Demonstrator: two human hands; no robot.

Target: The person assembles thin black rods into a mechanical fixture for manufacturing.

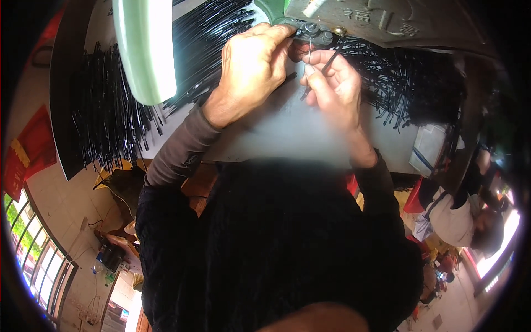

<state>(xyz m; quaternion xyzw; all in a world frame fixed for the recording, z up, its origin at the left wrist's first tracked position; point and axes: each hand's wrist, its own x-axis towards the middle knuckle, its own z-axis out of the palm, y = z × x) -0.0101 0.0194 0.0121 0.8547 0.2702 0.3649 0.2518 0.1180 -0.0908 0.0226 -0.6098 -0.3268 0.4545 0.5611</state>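
My right hand is pinched round a thin black stick, which slants across its fingers beside a small dark metal machine part. A fine bright needle-like line stands upright by the fingertips. My left hand is closed, its fingertips against the left side of the machine part; what it holds, if anything, is hidden. A large bundle of thin black cable-like pieces lies to the left of my left hand. Another tangled heap of such pieces spreads right of my right hand.
A pale green lamp or machine arm hangs over the left bundle. A grey metal machine body stands at the far right. More black pieces hang over the worktable's left side. A co-worker sits at the right.
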